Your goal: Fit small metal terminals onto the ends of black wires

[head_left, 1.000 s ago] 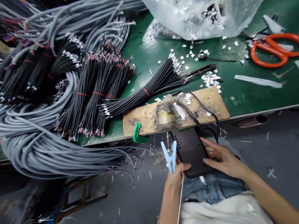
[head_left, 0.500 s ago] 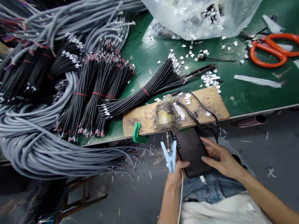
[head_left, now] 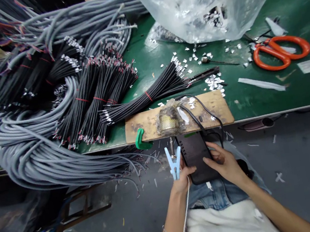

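Observation:
A flat black handheld device (head_left: 198, 159), about the size of a large phone, is held between my two hands just below the table edge. My left hand (head_left: 183, 175) grips its left side, with the thumb lying over the lower left face. On the other side, my right hand (head_left: 224, 160) has its thumb on the face and its fingers at the right edge. A small white plug (head_left: 209, 186) shows at its lower end. Beside my left hand hangs a light blue clothes-peg-like clip (head_left: 174, 163), and a white cord (head_left: 186, 207) runs down past the wrist.
A wooden board (head_left: 214, 107) with a taped lump (head_left: 169, 119) and green clamp (head_left: 141, 139) lies along the table edge. Bundled black wires (head_left: 151, 91), grey cables (head_left: 48, 161), orange-handled scissors (head_left: 273, 53), metal bits and a plastic bag (head_left: 186, 8) are on the green table.
My right thumb has shifted slightly left over the device's face. The whole view has moved a little, so the table things appear farther left. Both hands keep their hold.

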A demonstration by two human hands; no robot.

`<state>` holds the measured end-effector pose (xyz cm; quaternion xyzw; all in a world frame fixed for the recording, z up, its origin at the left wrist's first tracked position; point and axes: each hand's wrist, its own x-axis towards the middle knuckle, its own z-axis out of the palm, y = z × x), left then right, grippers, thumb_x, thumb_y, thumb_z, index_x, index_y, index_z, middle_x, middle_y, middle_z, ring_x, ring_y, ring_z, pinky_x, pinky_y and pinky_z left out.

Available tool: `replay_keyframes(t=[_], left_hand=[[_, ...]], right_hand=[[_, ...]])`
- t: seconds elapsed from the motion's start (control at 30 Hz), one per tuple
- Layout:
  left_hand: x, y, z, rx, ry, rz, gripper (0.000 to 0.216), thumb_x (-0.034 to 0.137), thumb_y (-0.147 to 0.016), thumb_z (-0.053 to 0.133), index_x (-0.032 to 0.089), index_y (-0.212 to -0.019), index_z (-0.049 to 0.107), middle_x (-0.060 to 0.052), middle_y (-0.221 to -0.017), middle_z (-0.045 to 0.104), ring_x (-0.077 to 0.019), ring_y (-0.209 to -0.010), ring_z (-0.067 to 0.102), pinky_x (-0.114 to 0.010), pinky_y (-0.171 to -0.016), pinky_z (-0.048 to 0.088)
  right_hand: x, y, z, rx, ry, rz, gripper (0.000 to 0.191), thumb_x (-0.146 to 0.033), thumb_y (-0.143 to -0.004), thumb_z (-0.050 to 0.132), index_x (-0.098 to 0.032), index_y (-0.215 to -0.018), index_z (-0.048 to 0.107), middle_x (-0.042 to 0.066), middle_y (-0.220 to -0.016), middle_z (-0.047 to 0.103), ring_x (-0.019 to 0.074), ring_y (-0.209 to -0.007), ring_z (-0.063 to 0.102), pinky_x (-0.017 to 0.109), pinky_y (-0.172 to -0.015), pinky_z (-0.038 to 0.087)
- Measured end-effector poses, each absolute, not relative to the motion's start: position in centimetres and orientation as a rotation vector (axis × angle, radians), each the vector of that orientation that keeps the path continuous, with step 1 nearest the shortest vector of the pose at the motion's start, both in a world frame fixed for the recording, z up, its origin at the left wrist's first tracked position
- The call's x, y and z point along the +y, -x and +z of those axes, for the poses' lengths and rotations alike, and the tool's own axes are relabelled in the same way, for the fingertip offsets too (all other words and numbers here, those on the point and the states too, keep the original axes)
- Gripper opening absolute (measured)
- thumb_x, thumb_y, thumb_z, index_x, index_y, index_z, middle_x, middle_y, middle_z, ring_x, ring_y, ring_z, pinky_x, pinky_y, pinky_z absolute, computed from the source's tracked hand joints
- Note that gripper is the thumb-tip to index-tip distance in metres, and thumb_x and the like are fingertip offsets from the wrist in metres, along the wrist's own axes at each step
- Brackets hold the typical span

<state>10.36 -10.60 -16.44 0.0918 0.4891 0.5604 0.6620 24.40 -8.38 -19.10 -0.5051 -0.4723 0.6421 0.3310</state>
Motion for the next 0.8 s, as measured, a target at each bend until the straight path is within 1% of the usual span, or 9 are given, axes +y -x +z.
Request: replay_keyframes(t=[0.1,0.17,0.37,0.47,0.57,0.7,0.8], left_hand=[[-10.7,-10.5,-16.6,1.147,-0.263,1.263,0.059,0.012,-0.052,0.066,0.021,-0.109,0.057,-0.004,-0.099,0.066,-0.0254,-0.096,0.059,-0.037,-0.085,0.044],[-10.7,-10.6,-16.7,1.174,-0.279,1.262,0.056,0.013,-0.054,0.067,0.022,-0.109,0.056,-0.004,-0.1,0.066,-0.0244,-0.096,0.059,-0.036,-0.085,0.044],[-10.8,-10.4,-17.0,1.119,-0.229,1.273,0.063,0.008,-0.047,0.061,0.02,-0.109,0.057,-0.004,-0.101,0.066,-0.0261,-0.095,0.058,-0.035,-0.082,0.045],[-10.8,-10.3,-16.8,1.09,-0.191,1.268,0.064,0.005,-0.044,0.057,0.02,-0.106,0.058,-0.002,-0.095,0.068,-0.0244,-0.09,0.06,-0.033,-0.078,0.046],[-10.6,-10.3,-16.4,1.076,-0.16,1.263,0.06,0.005,-0.043,0.055,0.02,-0.1,0.061,-0.001,-0.09,0.069,-0.0231,-0.087,0.062,-0.03,-0.075,0.046],[-10.4,-10.5,-16.1,1.073,-0.159,1.277,0.049,0.012,-0.051,0.059,0.021,-0.1,0.061,-0.001,-0.09,0.07,-0.0242,-0.092,0.061,-0.033,-0.081,0.045],[-10.4,-10.5,-16.3,1.079,-0.154,1.278,0.046,0.015,-0.056,0.06,0.022,-0.101,0.06,-0.001,-0.088,0.07,-0.025,-0.096,0.06,-0.036,-0.085,0.044]], right_hand=[[-8.2,-24.0,-18.5,-1.193,1.368,1.661,0.05,-0.04,-0.075,0.058,-0.014,-0.115,0.043,0.004,-0.072,0.067,0.0201,-0.068,0.064,0.034,-0.065,0.052],[-8.1,-23.9,-18.2,-1.197,1.379,1.652,0.05,-0.041,-0.074,0.058,-0.015,-0.113,0.044,0.003,-0.069,0.066,0.0203,-0.066,0.064,0.033,-0.062,0.052],[-8.0,-24.2,-18.0,-1.208,1.371,1.644,0.05,-0.042,-0.072,0.059,-0.016,-0.113,0.045,0.004,-0.068,0.066,0.0209,-0.065,0.064,0.033,-0.061,0.052],[-8.1,-24.2,-18.2,-1.21,1.366,1.628,0.05,-0.041,-0.072,0.059,-0.015,-0.113,0.046,0.004,-0.069,0.066,0.0205,-0.066,0.064,0.033,-0.062,0.051],[-8.2,-24.3,-18.4,-1.196,1.358,1.625,0.051,-0.04,-0.071,0.06,-0.015,-0.113,0.047,0.004,-0.07,0.066,0.0196,-0.067,0.064,0.032,-0.063,0.051],[-8.3,-24.3,-18.8,-1.191,1.349,1.639,0.05,-0.039,-0.071,0.06,-0.015,-0.113,0.046,0.002,-0.067,0.063,0.0182,-0.065,0.062,0.031,-0.062,0.05],[-8.3,-24.3,-18.9,-1.203,1.352,1.637,0.049,-0.039,-0.071,0.06,-0.016,-0.113,0.046,0.001,-0.064,0.061,0.0179,-0.064,0.061,0.03,-0.061,0.049]])
